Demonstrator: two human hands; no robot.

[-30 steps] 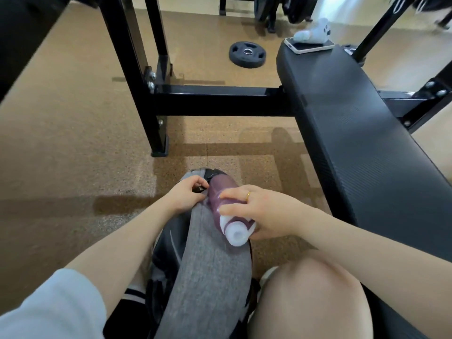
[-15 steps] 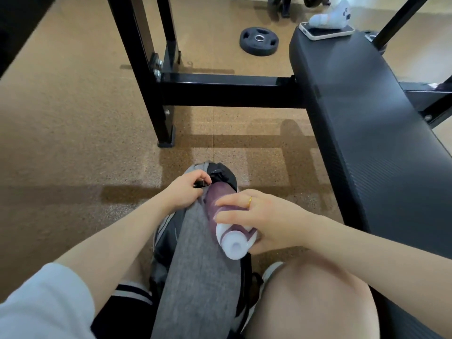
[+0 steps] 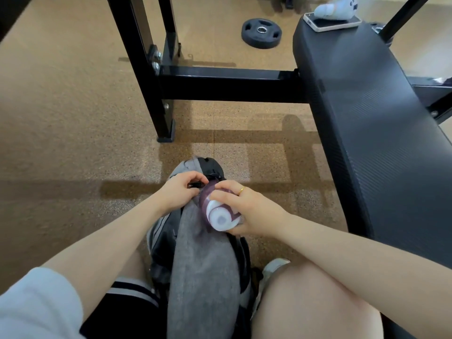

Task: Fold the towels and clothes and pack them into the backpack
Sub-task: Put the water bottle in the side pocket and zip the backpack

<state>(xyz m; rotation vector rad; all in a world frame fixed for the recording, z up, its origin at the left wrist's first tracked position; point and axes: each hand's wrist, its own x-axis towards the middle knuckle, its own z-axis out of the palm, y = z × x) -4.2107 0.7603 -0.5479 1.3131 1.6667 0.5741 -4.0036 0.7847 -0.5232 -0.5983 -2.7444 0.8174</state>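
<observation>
A person sits with bare knees apart, and a grey and black backpack (image 3: 203,272) stands on the floor between the legs, its grey panel facing up. A white shoe (image 3: 272,267) shows just beside the right knee, partly hidden behind the bag.

At the top of the backpack both hands are at work. The left hand (image 3: 178,192) has its fingers curled, pinching a small black buckle or zip pull (image 3: 195,185) at the bag's upper edge. The right hand (image 3: 247,211), with a gold ring on one finger, grasps a purple bottle (image 3: 219,211) with a white end. The bottle lies tilted, its white end pointing back toward the person and its far end pushed against the top of the bag, next to the left hand. Whether that end is inside a pocket cannot be told, because the hands cover it. No towels or clothes can be seen outside the bag.

Just to the right runs a long black padded bench (image 3: 371,133), reaching away from the person. Beyond the bag lies speckled brown floor (image 3: 61,123), then a black steel frame (image 3: 220,81) with an upright post and a crossbar that joins the bench. Farther off, a round black weight plate (image 3: 261,33) lies flat on the floor. At the bench's far end rests a phone (image 3: 338,23) with a pale soft toy (image 3: 335,8) lying on top of it.
</observation>
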